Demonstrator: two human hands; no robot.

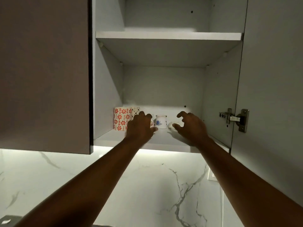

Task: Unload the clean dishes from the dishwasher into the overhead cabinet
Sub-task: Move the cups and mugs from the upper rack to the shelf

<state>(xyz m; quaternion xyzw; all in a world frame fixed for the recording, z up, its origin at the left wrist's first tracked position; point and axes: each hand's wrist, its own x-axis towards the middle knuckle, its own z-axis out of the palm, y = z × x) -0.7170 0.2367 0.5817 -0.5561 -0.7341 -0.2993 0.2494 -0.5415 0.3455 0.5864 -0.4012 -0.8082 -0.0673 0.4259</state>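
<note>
Cup [161,122] between hands; red-flowered mug [122,118] left; hinge [234,119] right.

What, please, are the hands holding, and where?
The left hand grips a small cup by its side; the right hand holds nothing.

Cups on the cabinet's [219,89] bottom shelf [164,141]

Two mugs [122,118] stand far left, one behind the other; a cup [161,122] sits mid-shelf between both hands.
</note>
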